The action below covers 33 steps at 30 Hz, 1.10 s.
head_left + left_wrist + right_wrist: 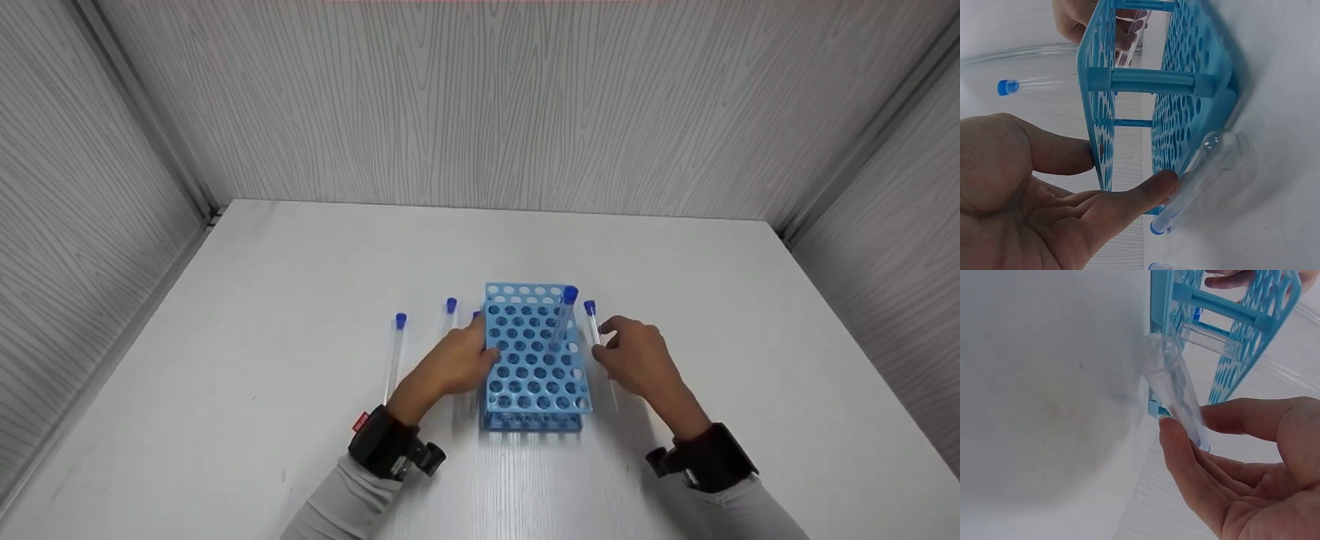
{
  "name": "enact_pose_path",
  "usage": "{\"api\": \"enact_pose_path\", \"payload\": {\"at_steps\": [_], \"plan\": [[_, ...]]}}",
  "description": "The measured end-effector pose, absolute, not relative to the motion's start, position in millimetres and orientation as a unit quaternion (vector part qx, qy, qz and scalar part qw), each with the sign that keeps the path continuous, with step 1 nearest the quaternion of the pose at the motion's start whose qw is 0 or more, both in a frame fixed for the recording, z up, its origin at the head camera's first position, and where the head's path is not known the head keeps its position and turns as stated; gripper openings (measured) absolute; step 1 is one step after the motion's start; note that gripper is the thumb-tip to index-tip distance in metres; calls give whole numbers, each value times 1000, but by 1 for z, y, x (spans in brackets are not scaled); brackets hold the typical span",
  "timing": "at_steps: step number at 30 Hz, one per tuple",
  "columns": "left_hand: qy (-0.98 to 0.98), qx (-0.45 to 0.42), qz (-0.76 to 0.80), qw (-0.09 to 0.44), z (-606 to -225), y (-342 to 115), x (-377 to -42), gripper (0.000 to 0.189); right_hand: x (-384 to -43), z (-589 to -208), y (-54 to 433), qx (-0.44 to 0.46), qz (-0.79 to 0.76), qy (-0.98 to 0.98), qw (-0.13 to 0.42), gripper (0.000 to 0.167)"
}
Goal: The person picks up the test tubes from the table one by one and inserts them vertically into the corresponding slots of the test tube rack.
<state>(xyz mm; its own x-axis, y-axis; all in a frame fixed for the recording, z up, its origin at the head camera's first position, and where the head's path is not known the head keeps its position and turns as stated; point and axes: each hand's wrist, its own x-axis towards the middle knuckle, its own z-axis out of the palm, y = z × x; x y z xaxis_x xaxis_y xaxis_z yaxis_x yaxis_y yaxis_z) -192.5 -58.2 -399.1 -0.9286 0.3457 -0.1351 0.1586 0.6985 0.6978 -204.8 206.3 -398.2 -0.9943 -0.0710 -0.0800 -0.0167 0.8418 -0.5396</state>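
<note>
A light blue test tube rack (528, 366) with rows of round holes stands on the white table. My left hand (452, 361) grips its left side, thumb on the top plate and a finger lower down, near the lower plate in the left wrist view. One clear test tube (562, 324) with a blue cap stands tilted in the rack's right part. Just right of the rack, my right hand (637, 356) pinches another blue-capped test tube (1182, 391) between thumb and fingers. Its rounded bottom points toward me, its cap away.
Left of the rack lie a blue-capped test tube (395, 360), a second tube (448, 321) and a third tube (476, 314), partly hidden by my left hand. Grey wood-grain panels (480, 105) enclose the table (315, 262) at the back and sides.
</note>
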Motion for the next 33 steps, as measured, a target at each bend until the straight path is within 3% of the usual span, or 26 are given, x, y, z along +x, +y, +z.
{"api": "enact_pose_path", "payload": {"at_steps": [33], "plan": [[914,135,361,128,-399,-58,-194,65,-194,-368,207,-18,-348,936,-46,39]]}}
